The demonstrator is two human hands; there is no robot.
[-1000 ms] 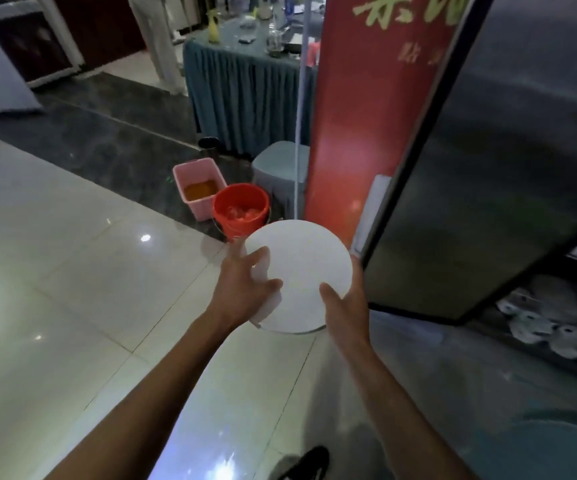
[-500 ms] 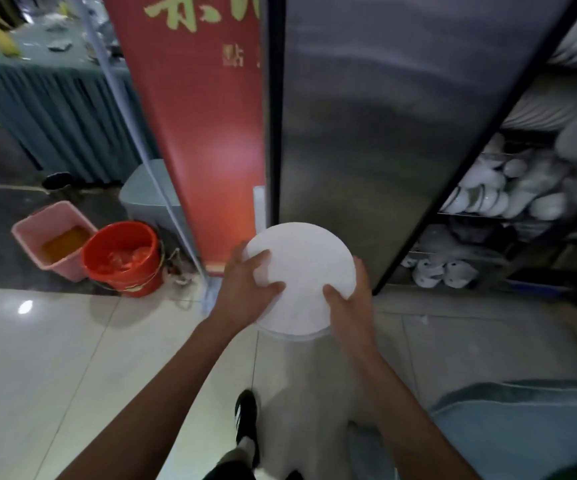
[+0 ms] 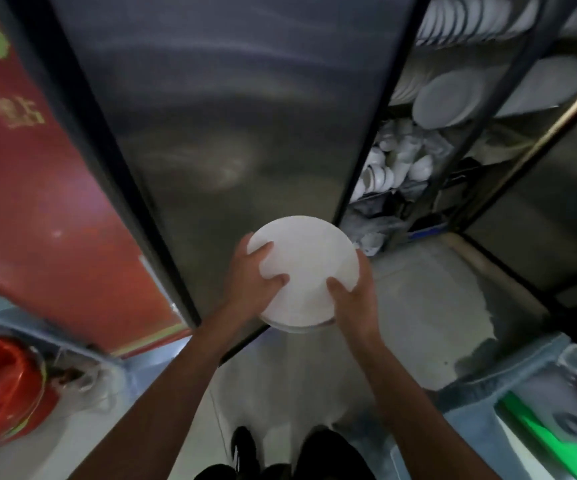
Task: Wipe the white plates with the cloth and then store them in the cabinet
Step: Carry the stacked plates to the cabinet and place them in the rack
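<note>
The open cabinet [image 3: 470, 140] fills the right side ahead of me, its steel door [image 3: 218, 116] swung out in front, shelves stacked with white dishes [image 3: 453, 95]. I hold the white plates [image 3: 306, 271] before that door. My left hand [image 3: 250, 278] clamps the left rim, fingers spread; my right hand [image 3: 356, 299] grips the near right edge, thumb on top.
</note>
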